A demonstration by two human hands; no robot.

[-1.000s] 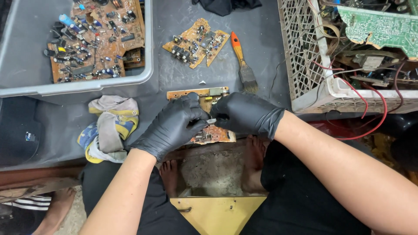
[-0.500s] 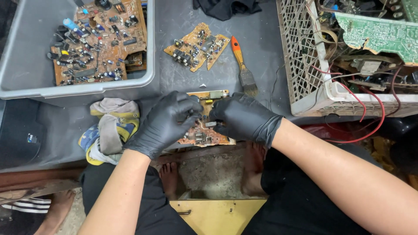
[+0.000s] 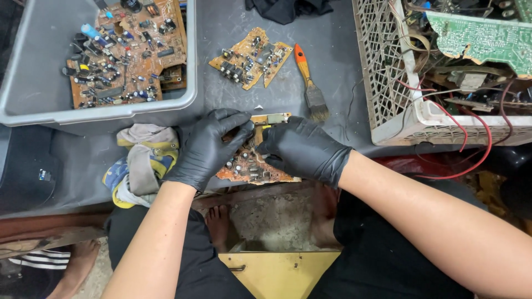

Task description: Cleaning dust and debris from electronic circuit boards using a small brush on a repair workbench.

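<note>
- Head view: the left hand (image 3: 208, 148), in a black glove, has its grip clenched on the left side of a brown circuit board (image 3: 252, 166) that lies at the near edge of the grey tabletop (image 3: 327, 72); thumb and fingers curl over the board's upper left part
- Head view: the right hand (image 3: 302, 148), also black-gloved, grasps the same circuit board from the right, its fingertips pressed down near the board's upper middle, close to the left hand's fingertips
- Head view: the circuit board shows small components on its upper face between and below the two hands; a yellowish metal strip (image 3: 271, 118) shows at the board's far edge, just above the fingers
- Head view: just left of the circuit board lies a bundle of rags (image 3: 141, 163) in grey, yellow and blue, touching the left hand's wrist side
- Head view: beyond the circuit board, further up the tabletop, lie two smaller brown boards (image 3: 252, 58) side by side, and right of those a paintbrush (image 3: 308, 83) with an orange handle, its bristles pointing towards the right hand
- Head view: far left of the circuit board stands a grey plastic tub (image 3: 33, 83) holding a large populated board (image 3: 124, 50)
- Head view: far right of the circuit board stands a white lattice crate (image 3: 382, 66) with a green board (image 3: 482, 39) and red wires (image 3: 471, 144) trailing out
</note>
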